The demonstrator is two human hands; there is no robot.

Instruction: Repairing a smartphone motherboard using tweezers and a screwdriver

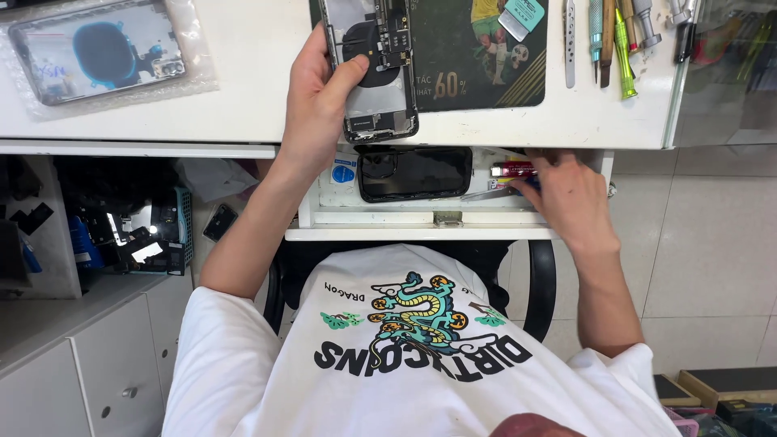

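Note:
My left hand (317, 105) grips an opened phone body (379, 77) by its lower left edge and holds it tilted over the white desk's front edge; its dark coil and circuit boards show. My right hand (569, 198) reaches into the open drawer (421, 218) below the desk. Its fingertips rest among small things at the drawer's right end: a red and yellow item (511, 169) and metal tweezers (488, 194). The frame does not show whether the fingers hold any of them. A black phone screen (414, 172) lies flat in the drawer between my hands.
A phone back wrapped in bubble film (101, 53) lies at the desk's far left. A dark printed mat (486, 61) and several hand tools (617, 40) sit at the top right. A basket of parts (154, 235) stands on a low cabinet at the left.

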